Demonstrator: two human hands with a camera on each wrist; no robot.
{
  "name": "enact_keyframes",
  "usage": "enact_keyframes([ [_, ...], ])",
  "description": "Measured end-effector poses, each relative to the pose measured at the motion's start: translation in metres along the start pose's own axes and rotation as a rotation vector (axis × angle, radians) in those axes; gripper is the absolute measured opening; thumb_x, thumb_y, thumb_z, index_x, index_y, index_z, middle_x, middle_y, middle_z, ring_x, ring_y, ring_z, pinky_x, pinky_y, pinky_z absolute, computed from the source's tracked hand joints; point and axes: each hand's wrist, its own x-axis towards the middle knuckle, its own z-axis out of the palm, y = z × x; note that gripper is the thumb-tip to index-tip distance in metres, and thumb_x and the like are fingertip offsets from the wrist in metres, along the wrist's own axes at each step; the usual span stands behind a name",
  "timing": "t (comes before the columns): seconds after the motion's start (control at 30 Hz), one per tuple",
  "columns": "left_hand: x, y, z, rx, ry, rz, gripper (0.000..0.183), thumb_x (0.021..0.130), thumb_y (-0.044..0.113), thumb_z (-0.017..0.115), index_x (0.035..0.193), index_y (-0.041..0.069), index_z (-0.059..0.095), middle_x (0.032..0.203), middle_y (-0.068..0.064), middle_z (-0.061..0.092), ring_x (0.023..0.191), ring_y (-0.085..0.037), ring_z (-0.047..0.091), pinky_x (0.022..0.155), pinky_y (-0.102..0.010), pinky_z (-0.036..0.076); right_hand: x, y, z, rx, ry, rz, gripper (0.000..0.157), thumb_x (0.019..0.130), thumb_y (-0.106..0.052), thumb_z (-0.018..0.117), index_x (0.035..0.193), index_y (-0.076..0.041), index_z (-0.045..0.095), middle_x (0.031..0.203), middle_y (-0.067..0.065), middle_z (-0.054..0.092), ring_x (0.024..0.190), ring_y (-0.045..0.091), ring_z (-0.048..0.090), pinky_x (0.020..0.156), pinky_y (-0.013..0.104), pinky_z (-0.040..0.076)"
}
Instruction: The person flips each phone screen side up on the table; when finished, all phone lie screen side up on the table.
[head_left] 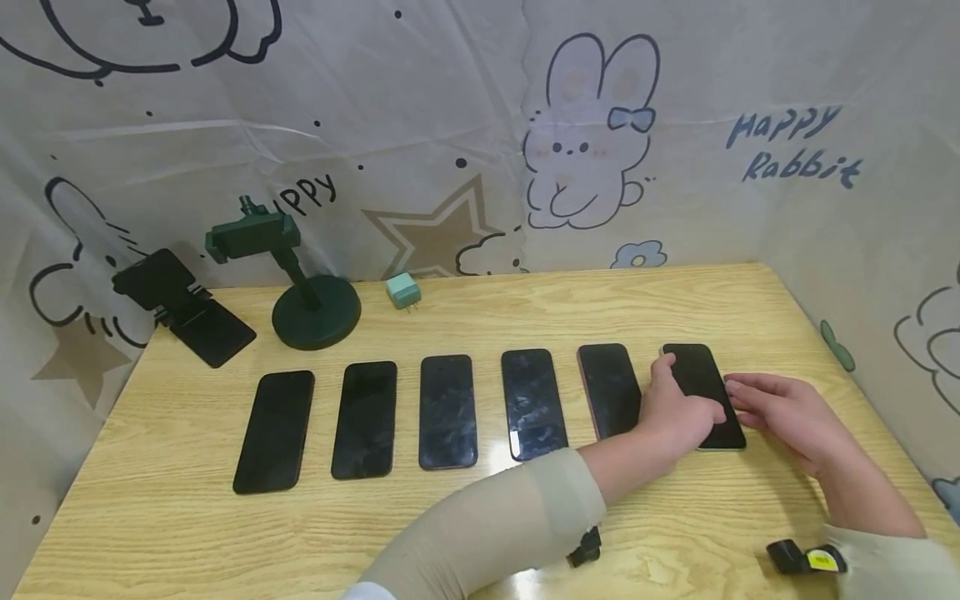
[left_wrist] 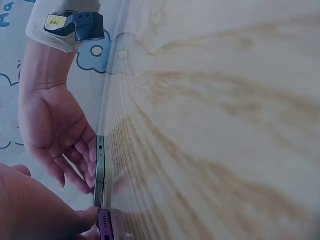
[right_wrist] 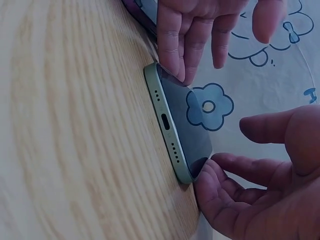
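A smartphone with a pale green frame (head_left: 703, 379) lies screen up at the right end of a row of phones. My left hand (head_left: 675, 418) reaches over it, fingertips at its left edge and thumb above the dark screen. From the other side, my right hand (head_left: 791, 414) touches the right edge with its fingertips. In the right wrist view, the fingers of both hands lie along opposite long sides of the green phone (right_wrist: 164, 120), thumbs apart from it. Just left is a phone with a purple-pink frame (head_left: 606, 383), partly hidden by my left hand.
Several more dark phones, including one in the middle (head_left: 448, 412), lie spaced out to the left on the wooden table (head_left: 187, 550). Behind them stand a dark green phone stand (head_left: 315, 312), a black folding stand (head_left: 210, 329) and a mint charger plug (head_left: 403, 290). Printed cloth borders the table.
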Motion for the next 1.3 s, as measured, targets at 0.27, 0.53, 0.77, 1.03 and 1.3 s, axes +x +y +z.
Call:
enact_keyframes([
  [0.27, -0.001, -0.002, -0.006, 0.037, -0.039, -0.001, 0.079, 0.074, 0.01, 0.082, 0.141, 0.03, 0.045, 0.13, 0.008, 0.056, 0.112, -0.008, 0.054, 0.092, -0.034, 0.047, 0.001, 0.001, 0.003, -0.024, -0.007, -0.015, 0.071, 0.106, -0.036, 0.049, 0.148, 0.016, 0.028, 0.148, 0.038, 0.032, 0.095, -0.011, 0.055, 0.082, 0.021, 0.053],
  [0.53, -0.031, 0.001, -0.038, 0.003, -0.164, 0.019, 0.074, 0.077, 0.012, 0.081, 0.139, 0.033, 0.047, 0.134, 0.011, 0.053, 0.116, -0.008, 0.054, 0.087, -0.034, 0.05, -0.004, -0.003, 0.01, -0.193, 0.079, -0.044, 0.071, 0.105, -0.037, 0.05, 0.151, 0.012, 0.027, 0.14, 0.039, 0.04, 0.109, 0.029, 0.059, 0.073, 0.017, 0.051],
  [0.77, -0.053, -0.007, -0.084, -0.058, -0.232, 0.071, 0.073, 0.081, 0.01, 0.077, 0.143, 0.031, 0.044, 0.139, 0.014, 0.047, 0.118, -0.008, 0.052, 0.09, -0.035, 0.049, -0.012, -0.011, 0.024, -0.303, 0.184, -0.051, 0.078, 0.103, -0.044, 0.051, 0.154, 0.008, 0.021, 0.144, 0.041, 0.034, 0.128, 0.059, 0.036, 0.092, 0.066, 0.041],
  [1.03, -0.077, -0.02, -0.148, 0.008, -0.288, 0.166, 0.08, 0.087, 0.018, 0.071, 0.155, 0.028, 0.03, 0.152, 0.008, 0.036, 0.13, -0.026, 0.046, 0.103, -0.044, 0.041, -0.024, -0.03, 0.042, -0.304, 0.277, -0.152, 0.076, 0.103, -0.043, 0.052, 0.158, -0.002, 0.02, 0.153, 0.035, 0.026, 0.136, 0.057, 0.025, 0.099, 0.071, 0.03],
  [1.3, -0.097, -0.029, -0.218, 0.245, -0.141, 0.387, 0.092, 0.091, 0.027, 0.07, 0.16, 0.035, 0.01, 0.161, 0.003, 0.02, 0.142, -0.034, 0.03, 0.105, -0.06, 0.033, -0.037, -0.048, 0.06, -0.309, 0.389, -0.38, 0.069, 0.097, -0.028, 0.066, 0.155, -0.006, 0.034, 0.161, 0.024, 0.015, 0.14, 0.055, 0.018, 0.098, 0.078, 0.019],
])
